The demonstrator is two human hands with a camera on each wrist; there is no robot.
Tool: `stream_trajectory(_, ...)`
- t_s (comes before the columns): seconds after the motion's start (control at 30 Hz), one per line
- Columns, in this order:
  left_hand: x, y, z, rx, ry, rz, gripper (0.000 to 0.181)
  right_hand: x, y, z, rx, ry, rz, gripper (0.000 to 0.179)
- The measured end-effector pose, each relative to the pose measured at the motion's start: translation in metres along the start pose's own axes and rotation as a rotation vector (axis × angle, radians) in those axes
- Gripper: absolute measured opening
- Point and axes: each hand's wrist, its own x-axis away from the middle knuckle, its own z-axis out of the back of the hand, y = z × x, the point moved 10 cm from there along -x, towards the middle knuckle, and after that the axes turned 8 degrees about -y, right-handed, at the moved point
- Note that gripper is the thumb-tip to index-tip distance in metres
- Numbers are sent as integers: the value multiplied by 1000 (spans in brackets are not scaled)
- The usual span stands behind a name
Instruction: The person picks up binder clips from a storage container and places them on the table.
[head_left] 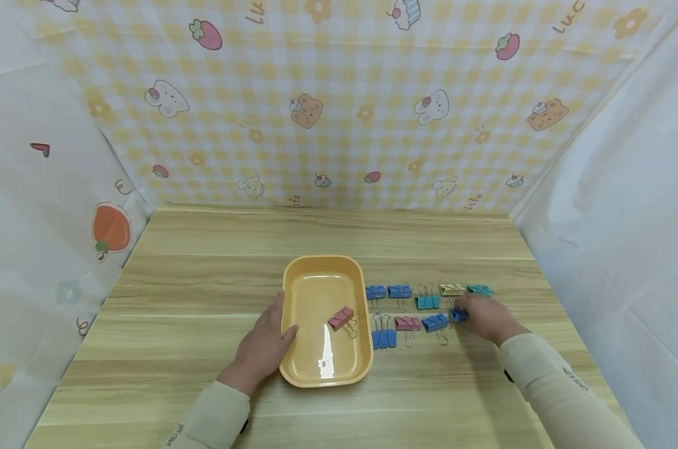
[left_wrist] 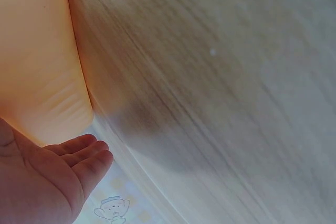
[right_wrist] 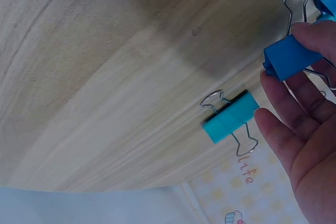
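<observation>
My left hand [head_left: 265, 342] holds the left side of a yellow tray [head_left: 308, 318], its thumb over the rim. A pink binder clip [head_left: 341, 318] lies inside the tray. At the right end of the clips on the table, my right hand [head_left: 489, 317] pinches a blue binder clip [right_wrist: 294, 59] between thumb and fingers. Just past those fingers a teal binder clip [right_wrist: 231, 116] lies on the table, and a pale yellow binder clip [head_left: 452, 289] is partly hidden by the hand. Another blue binder clip [head_left: 435, 322] lies left of the right hand.
Several more clips lie in two rows right of the tray, among them a pink one [head_left: 408, 323] and a teal one [head_left: 427, 302]. A patterned cloth [head_left: 339, 125] hangs behind the wooden table [head_left: 204, 249]; white cloths stand at both sides.
</observation>
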Motion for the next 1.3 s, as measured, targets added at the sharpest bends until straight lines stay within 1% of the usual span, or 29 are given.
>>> stream_trajectory(0.3, 0, 1, 1, 2, -5, 2, 77, 1, 6, -9, -6, -40, -33, 28)
stream_trajectory(0.6, 1, 0, 0, 5, -12, 8, 77, 4, 5, -11, 1, -53, -56, 31)
stream_trajectory(1.03, 2, 0, 0, 0, -10, 10, 77, 3, 5, -13, 33, -38, -59, 32)
stream_trajectory(1.3, 1, 1, 0, -1, -5, 9, 77, 4, 3, -15, 68, 1, -50, 32)
